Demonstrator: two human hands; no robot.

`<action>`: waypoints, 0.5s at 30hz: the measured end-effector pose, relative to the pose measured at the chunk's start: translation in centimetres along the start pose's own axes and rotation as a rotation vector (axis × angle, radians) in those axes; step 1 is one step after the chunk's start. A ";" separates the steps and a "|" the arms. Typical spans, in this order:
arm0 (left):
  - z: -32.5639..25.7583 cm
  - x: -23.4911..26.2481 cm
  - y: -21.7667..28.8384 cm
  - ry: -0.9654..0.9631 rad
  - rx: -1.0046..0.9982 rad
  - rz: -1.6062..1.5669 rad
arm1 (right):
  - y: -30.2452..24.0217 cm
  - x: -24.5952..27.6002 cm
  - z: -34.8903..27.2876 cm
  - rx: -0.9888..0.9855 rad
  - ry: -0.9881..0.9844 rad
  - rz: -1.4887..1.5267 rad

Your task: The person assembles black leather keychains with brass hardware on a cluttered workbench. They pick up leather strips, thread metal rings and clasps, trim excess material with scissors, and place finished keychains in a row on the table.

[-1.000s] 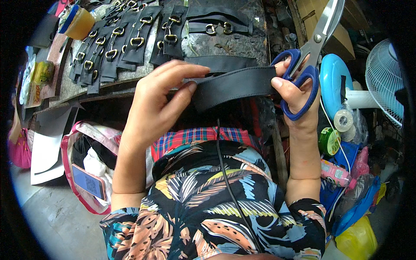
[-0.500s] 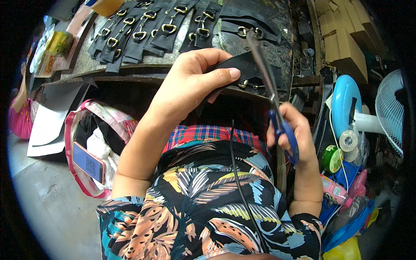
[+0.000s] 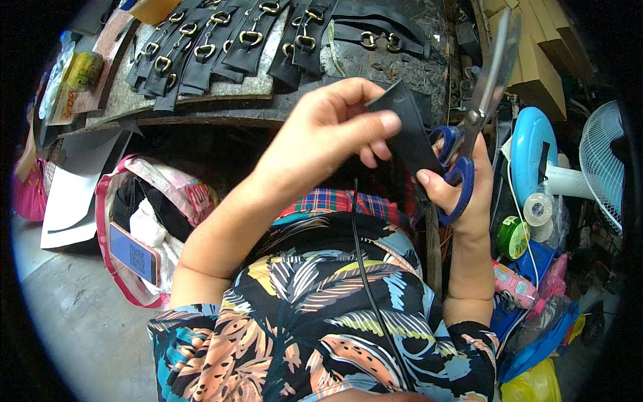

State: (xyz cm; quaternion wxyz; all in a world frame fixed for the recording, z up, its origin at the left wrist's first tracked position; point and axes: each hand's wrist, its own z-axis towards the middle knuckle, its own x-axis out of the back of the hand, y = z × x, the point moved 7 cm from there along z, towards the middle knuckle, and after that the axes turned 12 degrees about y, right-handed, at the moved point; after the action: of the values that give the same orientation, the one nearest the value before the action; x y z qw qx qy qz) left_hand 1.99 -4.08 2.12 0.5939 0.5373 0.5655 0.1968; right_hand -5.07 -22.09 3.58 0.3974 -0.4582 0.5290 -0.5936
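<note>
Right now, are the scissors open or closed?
Closed, or nearly: the scissors in the right hand show their blades as one strip pointing up, beside the black strap held by the left hand.

L hand [image 3: 321,144] pinches black strap [image 3: 408,134] | R hand [image 3: 462,191] w/ scissors [image 3: 479,114] (blue handles)

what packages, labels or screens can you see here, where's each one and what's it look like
Phone: in the pink bag lower left, screen showing a square code.
Cardboard boxes: stacked upper right, plain brown.
Snack packet: bench's left end, yellow-green.
Tape roll: right, green.
Pink bottle: lower right, labelled.
</note>
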 end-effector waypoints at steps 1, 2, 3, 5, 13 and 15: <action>0.2 0.4 0.2 -0.012 -0.006 0.069 | -0.1 0.2 0.3 0.025 -0.020 0.005; 0.3 0.8 0.5 -0.030 -0.031 0.140 | -0.2 0.9 0.4 0.045 0.008 -0.029; 0.5 1.0 0.7 -0.048 -0.032 0.151 | -0.4 1.5 0.5 0.066 0.036 -0.062; 0.7 1.7 0.9 0.022 -0.030 0.072 | -0.7 3.0 1.0 0.116 0.123 -0.144; 1.5 3.1 1.4 0.204 -0.075 -0.089 | 0.1 3.3 -1.6 -0.008 -0.010 -0.183; 1.6 3.2 1.5 0.223 -0.101 -0.102 | 0.8 2.6 -2.3 -0.044 -0.072 -0.149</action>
State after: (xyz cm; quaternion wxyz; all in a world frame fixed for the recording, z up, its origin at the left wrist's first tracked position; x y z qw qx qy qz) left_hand 4.93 -1.51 1.58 0.5630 0.4520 0.6439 0.2531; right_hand -8.00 -24.08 3.11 0.3608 -0.5258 0.4918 -0.5929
